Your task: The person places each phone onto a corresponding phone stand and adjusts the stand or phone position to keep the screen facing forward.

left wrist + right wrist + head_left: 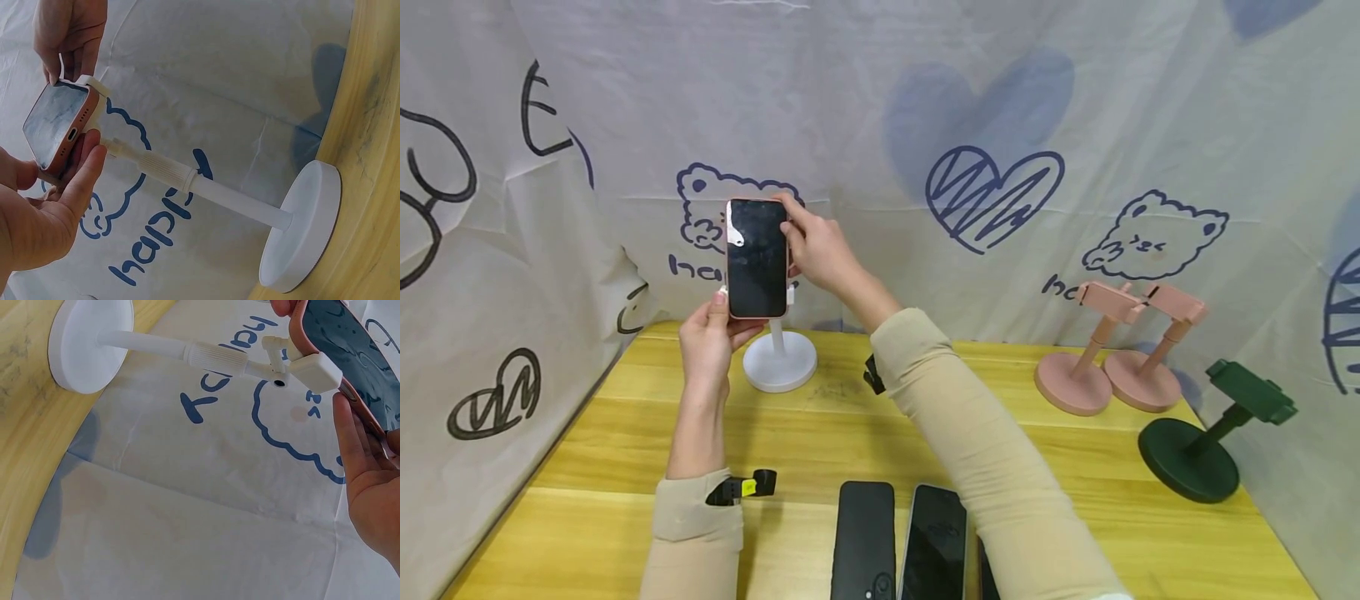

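Observation:
A smartphone [757, 258] in a pink-orange case stands upright, its dark screen toward me, in the clamp [317, 373] of a white phone stand [780, 363]. My left hand [706, 340] holds its lower left corner, thumb at the front edge and fingers underneath, as the left wrist view shows. With my right hand [822, 252] I grip the upper right edge, thumb near the screen and fingers behind. The white clamp pieces sit at both long sides of the phone. Part of the clamp behind the phone is hidden.
Two pink phone stands [1073, 383] and a dark green one [1187, 461] are at the right. In front lie a black phone [865, 533], back up, and a phone [935, 542] with its screen up; another is mostly under my right sleeve. A printed cloth [865, 100] hangs behind the table.

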Motion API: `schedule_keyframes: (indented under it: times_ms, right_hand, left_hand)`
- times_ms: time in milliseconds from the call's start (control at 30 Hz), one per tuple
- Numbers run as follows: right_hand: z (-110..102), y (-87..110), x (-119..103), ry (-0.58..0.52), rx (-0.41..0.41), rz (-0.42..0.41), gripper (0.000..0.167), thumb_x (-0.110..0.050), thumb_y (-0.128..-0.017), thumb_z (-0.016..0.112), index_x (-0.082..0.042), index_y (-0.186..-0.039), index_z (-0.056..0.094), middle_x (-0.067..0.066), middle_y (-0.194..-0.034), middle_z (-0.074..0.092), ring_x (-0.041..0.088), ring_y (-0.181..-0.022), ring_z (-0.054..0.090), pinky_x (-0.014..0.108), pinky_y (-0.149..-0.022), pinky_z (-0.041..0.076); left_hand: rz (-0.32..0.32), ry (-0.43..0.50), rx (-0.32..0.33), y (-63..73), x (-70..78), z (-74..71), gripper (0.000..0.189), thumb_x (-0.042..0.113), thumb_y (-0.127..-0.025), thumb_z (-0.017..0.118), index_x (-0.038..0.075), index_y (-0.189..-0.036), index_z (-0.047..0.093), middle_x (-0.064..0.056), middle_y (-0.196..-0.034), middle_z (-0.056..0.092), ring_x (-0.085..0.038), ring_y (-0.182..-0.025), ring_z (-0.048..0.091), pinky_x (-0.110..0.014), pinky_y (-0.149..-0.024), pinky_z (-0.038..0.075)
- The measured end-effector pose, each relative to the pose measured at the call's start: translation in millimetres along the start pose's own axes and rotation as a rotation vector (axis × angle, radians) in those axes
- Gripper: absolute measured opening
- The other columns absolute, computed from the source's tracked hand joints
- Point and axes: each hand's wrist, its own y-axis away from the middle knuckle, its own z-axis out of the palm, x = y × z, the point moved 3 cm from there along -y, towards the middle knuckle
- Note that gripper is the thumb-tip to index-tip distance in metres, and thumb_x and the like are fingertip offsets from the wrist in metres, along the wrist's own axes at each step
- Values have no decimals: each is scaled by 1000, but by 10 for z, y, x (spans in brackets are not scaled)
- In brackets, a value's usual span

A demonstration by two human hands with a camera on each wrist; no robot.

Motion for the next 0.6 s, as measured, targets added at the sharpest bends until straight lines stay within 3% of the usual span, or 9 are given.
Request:
schedule_keyframes:
  times_ms: [167,367,600]
  right_hand:
    - [20,22,0,39,1,-23,49,-21,-113,45,-20,-162,40,19,-113,72,22,-65,66,27,-65,55]
    - [92,102,42,42,-19,-82,47,-19,-113,45,-15,-160,43,10,-78,63,20,-58,55,27,-58,45]
    - [126,162,62,53,-17,-94,48,-19,-113,46,-13,-161,41,10,-79,62,20,-61,53,26,-58,43]
  left_hand:
    - [9,-3,9,-5,-13,8,40,31,-111,48,-3,-125,63,5,-83,73,-7,-76,75,-23,-78,62]
    - [-11,-50,39,-13,2,0,42,34,-111,49,-3,-123,65,2,-96,66,-6,-80,68,-20,-77,60]
    - [-21,-90,48,3,10,-22,47,37,-110,50,-4,-129,64,2,-97,64,-6,-77,65,-18,-74,59]
